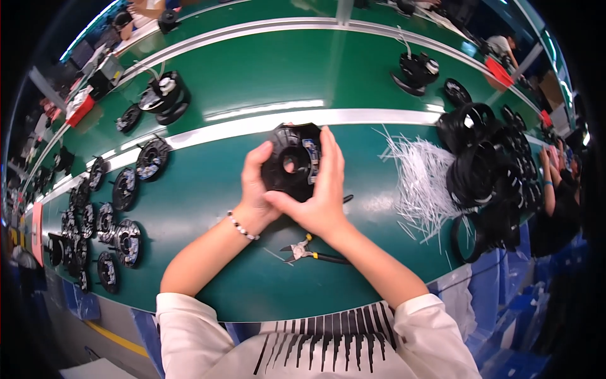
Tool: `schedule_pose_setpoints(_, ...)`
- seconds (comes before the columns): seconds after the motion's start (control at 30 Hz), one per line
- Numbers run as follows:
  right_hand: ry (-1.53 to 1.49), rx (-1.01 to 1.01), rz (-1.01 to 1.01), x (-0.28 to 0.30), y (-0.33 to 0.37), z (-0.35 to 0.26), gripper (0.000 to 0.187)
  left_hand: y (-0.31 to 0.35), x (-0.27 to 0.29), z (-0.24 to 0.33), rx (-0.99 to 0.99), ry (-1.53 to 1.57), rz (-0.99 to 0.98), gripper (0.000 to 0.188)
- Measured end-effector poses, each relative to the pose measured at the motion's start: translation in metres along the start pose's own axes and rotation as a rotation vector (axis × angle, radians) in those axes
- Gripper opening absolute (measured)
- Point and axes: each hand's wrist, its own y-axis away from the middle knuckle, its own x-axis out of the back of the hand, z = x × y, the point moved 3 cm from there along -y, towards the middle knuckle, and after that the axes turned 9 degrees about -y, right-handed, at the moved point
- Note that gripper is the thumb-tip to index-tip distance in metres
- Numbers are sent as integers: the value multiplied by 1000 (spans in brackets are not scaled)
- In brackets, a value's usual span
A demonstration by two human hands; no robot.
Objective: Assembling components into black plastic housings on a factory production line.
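While the fingers of both hands are wrapped around its sides, a black round part (293, 142) is held up over the near edge of the belt, its middle hole facing up toward the head. The left hand (255, 199) grips its left side, and the right hand (323, 202) lies along its right side, next to a strip of circuit board, with the thumb across the lower edge. A beaded bracelet (242, 228) circles the left wrist. Below the hands, a pair of cutters (304, 250) with yellow and black handles lies on the green table (202, 221), jaws apart, partly hidden by the right forearm. To the right is a loose heap of thin white strips (420, 180), and beside it a crowd of black rings (472, 177). To the left, round parts with circuit boards (128, 243) lie in rough rows. Beyond a metal rail (372, 116), two black units with pale wires stand on the green belt (271, 72), one left (165, 95), one right (416, 71). At far right another person's arm (548, 189) shows
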Motion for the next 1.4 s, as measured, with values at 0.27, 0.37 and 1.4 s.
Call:
schedule_pose_setpoints(0.27,7,341,-237,42,-6,18,53,-24,15,-12,253,-109,210,36)
schedule_pose_setpoints(0.37,205,479,-255,61,-6,5,44,-34,20,-26,308,-291,195,29)
schedule_pose_setpoints(1.4,272,16,-1038,84,40,-17,94,-171,146,64,-88,-148,581,18)
